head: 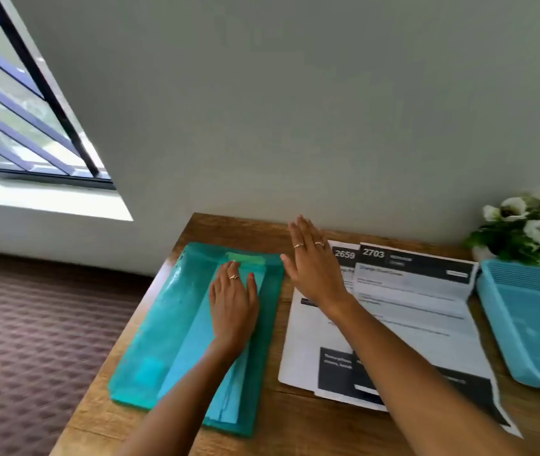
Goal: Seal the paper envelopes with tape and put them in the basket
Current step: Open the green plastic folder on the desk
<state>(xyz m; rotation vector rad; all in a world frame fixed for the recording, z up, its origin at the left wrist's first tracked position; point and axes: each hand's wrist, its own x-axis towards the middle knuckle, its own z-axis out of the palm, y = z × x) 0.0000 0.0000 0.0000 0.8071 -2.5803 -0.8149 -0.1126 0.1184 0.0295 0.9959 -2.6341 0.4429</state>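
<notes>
On the tabletop (176,419), left hand (233,304) flat on lengthwise teal envelope (196,324), right hand (314,268) open above, basket (531,327) rightward.

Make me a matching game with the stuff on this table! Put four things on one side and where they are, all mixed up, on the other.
Things:
1. left hand
2. right hand
3. blue basket
4. white flowers

Places:
A. at the far right corner, by the wall
B. flat on the teal envelope
C. raised with straight fingers, between the envelope and the printed papers
D. at the table's right edge, just in front of the flowers

Pairs: 1-B, 2-C, 3-D, 4-A
</notes>
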